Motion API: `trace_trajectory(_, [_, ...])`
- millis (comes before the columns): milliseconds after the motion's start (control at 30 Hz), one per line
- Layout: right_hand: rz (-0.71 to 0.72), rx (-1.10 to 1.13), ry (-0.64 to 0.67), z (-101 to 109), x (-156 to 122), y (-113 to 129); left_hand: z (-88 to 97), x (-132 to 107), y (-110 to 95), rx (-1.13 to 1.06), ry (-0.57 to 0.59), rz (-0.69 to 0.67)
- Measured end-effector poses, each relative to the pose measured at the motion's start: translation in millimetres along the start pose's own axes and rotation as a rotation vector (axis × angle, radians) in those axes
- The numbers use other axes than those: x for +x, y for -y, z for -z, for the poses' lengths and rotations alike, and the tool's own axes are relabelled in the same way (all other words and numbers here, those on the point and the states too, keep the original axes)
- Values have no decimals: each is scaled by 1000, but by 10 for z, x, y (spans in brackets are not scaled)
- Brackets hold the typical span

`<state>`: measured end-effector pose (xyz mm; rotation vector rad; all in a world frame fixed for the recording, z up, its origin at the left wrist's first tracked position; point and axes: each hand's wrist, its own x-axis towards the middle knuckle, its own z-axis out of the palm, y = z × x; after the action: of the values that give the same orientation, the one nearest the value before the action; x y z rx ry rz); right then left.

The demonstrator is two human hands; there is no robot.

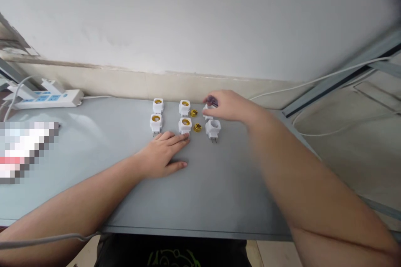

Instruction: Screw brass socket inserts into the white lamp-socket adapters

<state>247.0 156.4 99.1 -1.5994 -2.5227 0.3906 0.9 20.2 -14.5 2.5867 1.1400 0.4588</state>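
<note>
Just right of frame center, the rear white socket (pixel 206 113) is partly covered by the right-hand grip (pixel 223 105); the dark form (pixel 213 100) within is too indistinct to be identified. The lower end of the front middle socket (pixel 184 127) is partly hidden by the left-hand grip (pixel 160 154). At the left edge, a pixelated object (pixel 23 150) is cut off. At bottom center, a green print (pixel 171 254) is cropped. Markings on the power strip (pixel 70 98), at left, are too small to be read.

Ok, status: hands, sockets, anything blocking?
Left hand at front-middle socket. Right hand, grip unclear, partly hiding back-right socket. Two gold rings loose.
</note>
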Motion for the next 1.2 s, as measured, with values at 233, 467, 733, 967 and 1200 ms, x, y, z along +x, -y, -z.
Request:
trace_trajectory(233, [10, 52, 143, -236, -463, -466, 53, -5, -23, -32, -47, -13])
trace_trajectory(467, [167, 250, 227, -478, -911, 70, 106, -34, -93, -243, -157, -34])
trace_trajectory(733, [262, 358, 212, -402, -927, 159, 117, -67, -59, -366, -95, -5])
trace_trajectory(967, [63, 163, 24, -655, -709, -389, 126, -62, -77, -349, -42, 6])
trace_trajectory(1200, [141, 11, -88, -885, -593, -560, 155, -55, -81, -350, -17, 74])
